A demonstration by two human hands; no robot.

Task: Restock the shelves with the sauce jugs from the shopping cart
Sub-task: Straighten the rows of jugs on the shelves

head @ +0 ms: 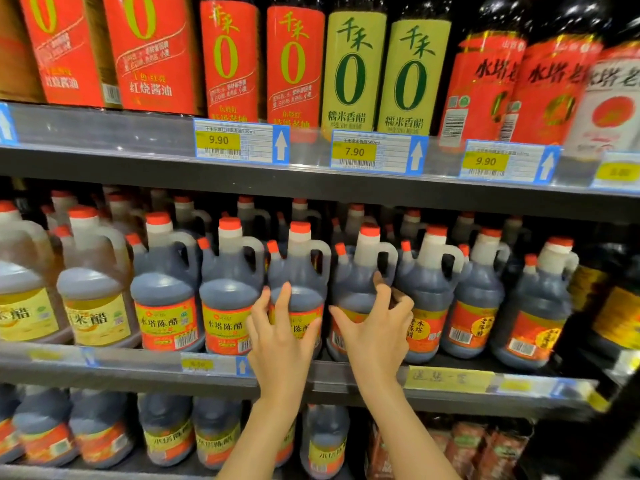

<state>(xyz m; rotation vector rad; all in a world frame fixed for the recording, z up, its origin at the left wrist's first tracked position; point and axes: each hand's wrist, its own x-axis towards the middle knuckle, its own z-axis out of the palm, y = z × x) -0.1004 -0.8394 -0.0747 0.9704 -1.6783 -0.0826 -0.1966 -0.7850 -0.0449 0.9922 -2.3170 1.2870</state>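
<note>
A row of dark sauce jugs with red caps and red-yellow labels stands on the middle shelf (346, 379). My left hand (282, 337) lies with straight, spread fingers against the front of one jug (298, 271) near the row's middle. My right hand (375, 327) curls its fingers round the neighbouring jug (360, 268) to the right, thumb on its left side, fingertips in the gap beside it. Both jugs stand upright on the shelf. The shopping cart is out of view.
Paler jugs with yellow labels (93, 292) fill the shelf's left end. Tall bottles (294, 64) line the shelf above, with price tags (239, 142) along its edge. More dark jugs (166, 431) sit on the shelf below. A dark upright closes the right side.
</note>
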